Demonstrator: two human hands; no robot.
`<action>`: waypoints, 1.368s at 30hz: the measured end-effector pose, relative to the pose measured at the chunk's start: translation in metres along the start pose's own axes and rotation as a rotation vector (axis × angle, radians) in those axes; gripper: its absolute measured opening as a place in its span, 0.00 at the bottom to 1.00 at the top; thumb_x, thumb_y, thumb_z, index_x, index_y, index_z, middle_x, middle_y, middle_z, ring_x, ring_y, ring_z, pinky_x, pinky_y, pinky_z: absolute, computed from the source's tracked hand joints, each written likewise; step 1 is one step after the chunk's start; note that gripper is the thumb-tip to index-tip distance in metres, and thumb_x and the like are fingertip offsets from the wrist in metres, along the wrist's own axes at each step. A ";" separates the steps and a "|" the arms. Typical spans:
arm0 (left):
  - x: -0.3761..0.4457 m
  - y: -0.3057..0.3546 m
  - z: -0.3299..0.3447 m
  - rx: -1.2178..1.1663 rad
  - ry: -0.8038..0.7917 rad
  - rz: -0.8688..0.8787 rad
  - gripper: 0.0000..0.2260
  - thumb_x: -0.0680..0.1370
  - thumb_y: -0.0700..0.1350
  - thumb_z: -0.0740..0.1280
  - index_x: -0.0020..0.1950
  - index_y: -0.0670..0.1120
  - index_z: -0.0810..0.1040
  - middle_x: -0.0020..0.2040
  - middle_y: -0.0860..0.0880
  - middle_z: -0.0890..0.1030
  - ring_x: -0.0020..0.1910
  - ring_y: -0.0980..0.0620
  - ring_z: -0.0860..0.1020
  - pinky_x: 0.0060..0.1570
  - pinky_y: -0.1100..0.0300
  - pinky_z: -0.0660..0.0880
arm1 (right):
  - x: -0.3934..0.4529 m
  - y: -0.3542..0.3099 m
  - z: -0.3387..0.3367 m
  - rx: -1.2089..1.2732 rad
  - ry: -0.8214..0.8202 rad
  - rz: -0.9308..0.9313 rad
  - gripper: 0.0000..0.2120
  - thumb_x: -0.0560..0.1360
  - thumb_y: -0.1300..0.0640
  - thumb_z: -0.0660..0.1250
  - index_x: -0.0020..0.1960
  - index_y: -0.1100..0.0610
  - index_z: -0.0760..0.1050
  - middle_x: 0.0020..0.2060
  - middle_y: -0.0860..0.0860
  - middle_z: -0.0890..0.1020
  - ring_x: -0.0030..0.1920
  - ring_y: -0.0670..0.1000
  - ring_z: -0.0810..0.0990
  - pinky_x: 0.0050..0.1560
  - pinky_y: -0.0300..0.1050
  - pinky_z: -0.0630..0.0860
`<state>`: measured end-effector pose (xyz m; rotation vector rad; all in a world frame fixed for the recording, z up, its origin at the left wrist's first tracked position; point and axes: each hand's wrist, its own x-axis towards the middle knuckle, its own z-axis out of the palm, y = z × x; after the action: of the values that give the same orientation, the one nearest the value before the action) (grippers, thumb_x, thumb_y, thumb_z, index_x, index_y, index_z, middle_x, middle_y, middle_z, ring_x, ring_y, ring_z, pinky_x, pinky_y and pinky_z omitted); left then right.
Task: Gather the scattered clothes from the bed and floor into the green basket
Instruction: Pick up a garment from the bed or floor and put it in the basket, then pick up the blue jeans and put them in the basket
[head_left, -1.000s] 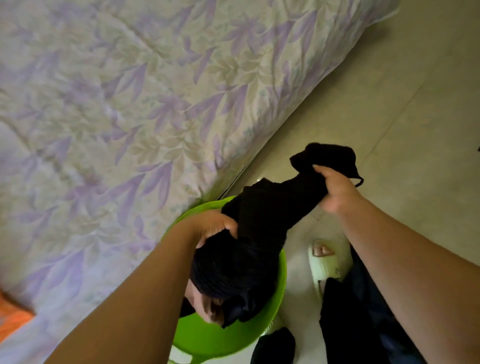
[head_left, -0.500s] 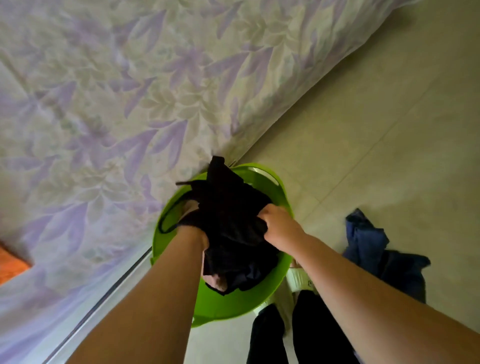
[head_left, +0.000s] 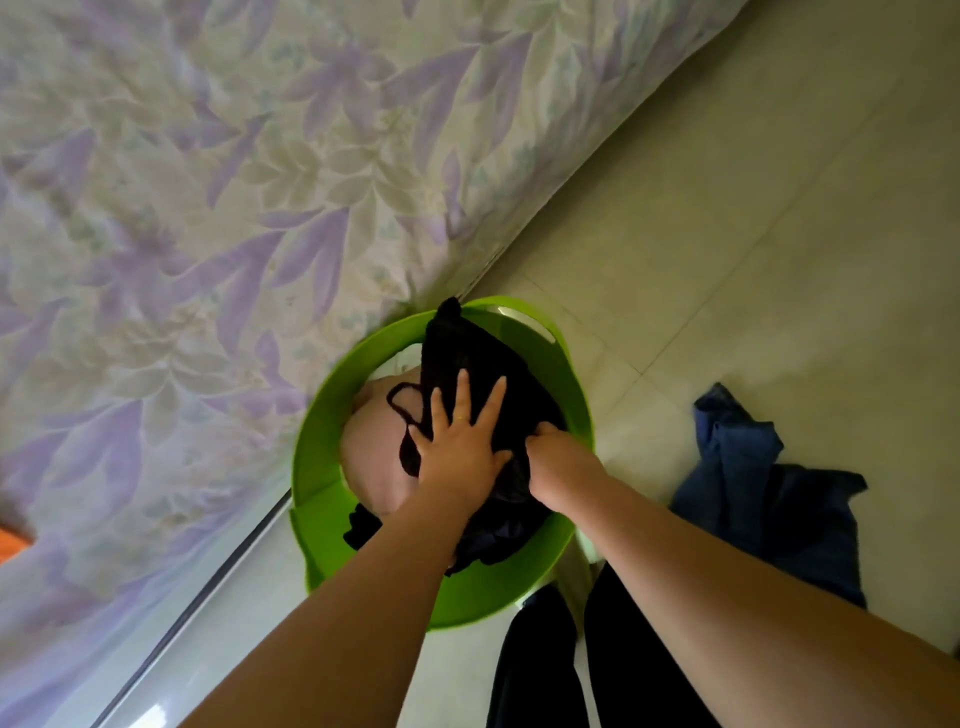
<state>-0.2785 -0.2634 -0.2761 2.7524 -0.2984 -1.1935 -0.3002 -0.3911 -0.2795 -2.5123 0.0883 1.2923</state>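
Left hand (head_left: 460, 449) flat, fingers spread, pressing black garment (head_left: 488, 384) down. Right hand (head_left: 558, 467) curled closed, gripping same garment at its right side. Garment inside green basket (head_left: 563, 358), over pink cloth (head_left: 371, 452). Basket on floor (head_left: 753, 234), against bed (head_left: 234, 182). Blue clothes (head_left: 753, 478) on floor, right of basket.

Home bedroom: floral-sheeted bed (head_left: 260, 208), tiled floor (head_left: 753, 234).

Glossy plastic basket (head_left: 519, 587), matt cloth (head_left: 493, 364)
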 end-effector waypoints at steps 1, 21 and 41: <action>0.008 0.003 0.003 0.006 -0.052 -0.007 0.41 0.77 0.60 0.63 0.75 0.64 0.32 0.78 0.50 0.32 0.77 0.38 0.37 0.69 0.28 0.50 | 0.001 0.002 0.000 0.036 0.022 0.032 0.17 0.77 0.60 0.62 0.66 0.59 0.68 0.65 0.57 0.69 0.60 0.58 0.75 0.58 0.51 0.75; 0.121 0.039 0.094 0.473 -0.282 -0.150 0.45 0.73 0.66 0.63 0.74 0.64 0.30 0.77 0.47 0.32 0.75 0.34 0.34 0.64 0.23 0.52 | 0.010 0.078 0.060 0.369 0.706 -0.276 0.12 0.67 0.67 0.65 0.45 0.55 0.79 0.43 0.52 0.77 0.47 0.54 0.75 0.34 0.42 0.74; -0.007 0.276 0.175 -0.134 0.337 0.288 0.17 0.74 0.36 0.61 0.61 0.49 0.75 0.57 0.47 0.76 0.59 0.47 0.70 0.49 0.57 0.70 | -0.104 0.256 0.183 0.526 0.421 0.208 0.13 0.78 0.62 0.60 0.59 0.51 0.73 0.60 0.51 0.71 0.62 0.53 0.69 0.55 0.46 0.75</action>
<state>-0.4472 -0.5365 -0.3362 2.6194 -0.5315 -0.6446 -0.5553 -0.5878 -0.3591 -2.2947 0.7011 0.6589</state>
